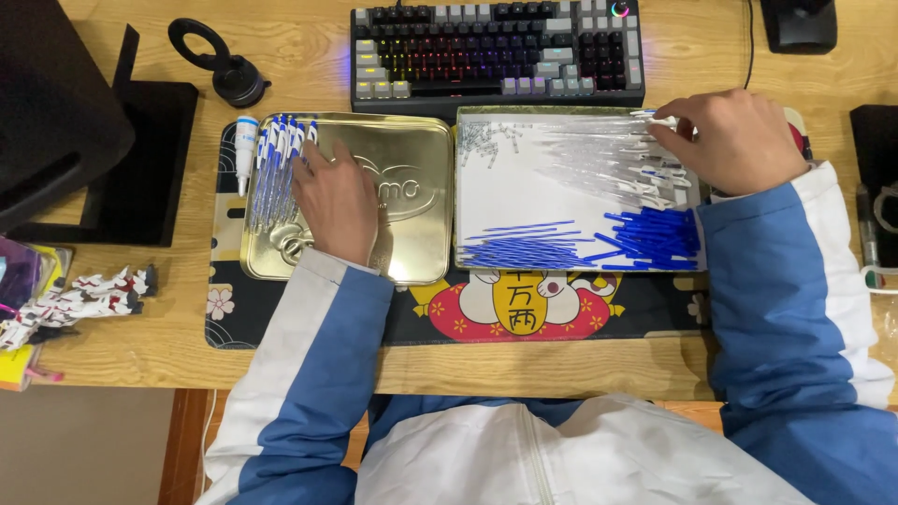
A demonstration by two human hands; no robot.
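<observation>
Head view looks down on a wooden desk (140, 309) with a patterned mat (281, 318) lying across its middle. On the mat sit two shallow metal trays side by side, their inner edges almost touching. The left hand (335, 198) rests palm down in the gold tin lid (412, 201), fingers spread and lying on a row of assembled blue-and-white pens (276, 159) packed against the lid's left rim. A small white bottle (246, 140) stands just outside that rim. The right hand (739, 140) hovers over the far right corner of the white-lined tray (510, 182), fingers pinched together on a white pen part (660, 120). Clear pen barrels (599, 154) fan out under it; blue refills (524, 248) and blue caps (655, 234) crowd the near edge, leaving the tray's left middle bare. A keyboard (496, 51) lies just beyond both trays
</observation>
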